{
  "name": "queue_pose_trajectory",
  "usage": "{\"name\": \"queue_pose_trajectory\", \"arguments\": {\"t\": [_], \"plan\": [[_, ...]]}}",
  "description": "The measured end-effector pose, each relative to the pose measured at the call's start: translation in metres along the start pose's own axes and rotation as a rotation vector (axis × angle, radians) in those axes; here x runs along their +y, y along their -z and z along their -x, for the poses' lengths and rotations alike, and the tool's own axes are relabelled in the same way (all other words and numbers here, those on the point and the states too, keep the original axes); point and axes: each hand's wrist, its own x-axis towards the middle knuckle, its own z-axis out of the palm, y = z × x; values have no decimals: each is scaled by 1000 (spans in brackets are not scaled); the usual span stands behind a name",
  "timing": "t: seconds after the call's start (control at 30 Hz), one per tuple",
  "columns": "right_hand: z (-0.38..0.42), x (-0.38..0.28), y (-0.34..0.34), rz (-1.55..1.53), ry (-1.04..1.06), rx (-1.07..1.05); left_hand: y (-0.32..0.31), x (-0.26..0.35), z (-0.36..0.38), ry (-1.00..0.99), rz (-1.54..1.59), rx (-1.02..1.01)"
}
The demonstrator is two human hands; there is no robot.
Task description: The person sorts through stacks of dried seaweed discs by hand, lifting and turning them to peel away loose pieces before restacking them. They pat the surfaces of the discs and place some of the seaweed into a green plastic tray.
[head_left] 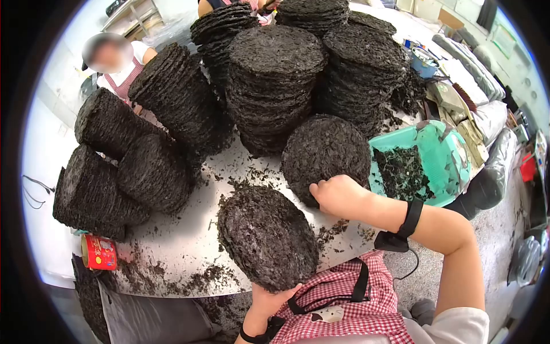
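My left hand (272, 299) grips the near edge of a round stack of dried seaweed sheets (268, 238), tilted up at the table's front edge. Its thumb shows at the rim, while most of the fingers are hidden beneath. My right hand (339, 195) is closed, its fingers curled in at the near edge of another round seaweed stack (327, 149). Whatever those fingers pinch, if anything, is hidden. Dark seaweed crumbs (338, 229) lie between the two stacks.
Tall seaweed stacks (275, 86) crowd the table's far side, and several leaning ones (154, 172) fill the left. A green basket (444, 163) with seaweed scraps sits at right. A red can (100, 252) stands at the left edge. Another person (123, 80) is across the table.
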Motion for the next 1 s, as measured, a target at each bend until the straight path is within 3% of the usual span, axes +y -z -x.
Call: {"name": "queue_pose_trajectory", "arguments": {"t": [0.23,0.47,0.67,0.77,0.87,1.0], "plan": [[11,36,14,-538,-41,-60,0,0,1,11,77,31],[20,46,24,-752,-71,-269,5,-13,0,-61,15,10],[20,49,26,-809,-104,-316,0,-9,1,-30,99,50],[20,53,20,-884,-116,-234,-3,-8,0,-50,135,80],[16,51,21,-539,-138,-144,-2,-1,1,-41,118,56],[14,49,22,-631,-185,-167,-2,1,1,-42,93,19]]}}
